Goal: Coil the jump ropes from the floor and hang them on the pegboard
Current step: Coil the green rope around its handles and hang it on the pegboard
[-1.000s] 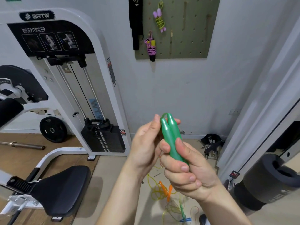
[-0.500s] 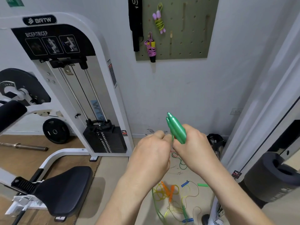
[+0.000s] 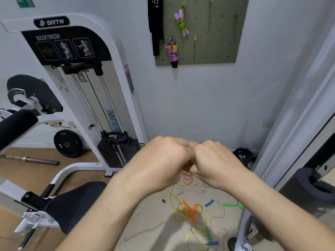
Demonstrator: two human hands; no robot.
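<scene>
Left hand [image 3: 163, 165] and right hand [image 3: 215, 165] knuckle to knuckle, backs up, fingers curled under. What either grip encloses is hidden, so I cannot tell. Forearms converge below the pegboard [image 3: 217, 51]. Loose jump ropes [image 3: 188, 211] lie tangled on the floor [image 3: 154, 223] beneath it; two coiled ropes [image 3: 181, 24] hang on it.

One view only: head cam, wide-angle, pitched forward and down. Left hand [image 3: 163, 160] and right hand [image 3: 217, 165] sit close to lens, mid-frame, seen from the back. Pegboard [image 3: 217, 42] far above the hands on the facing wall [image 3: 199, 105]; loose jump ropes [image 3: 188, 211] on floor [image 3: 154, 223] below them.
</scene>
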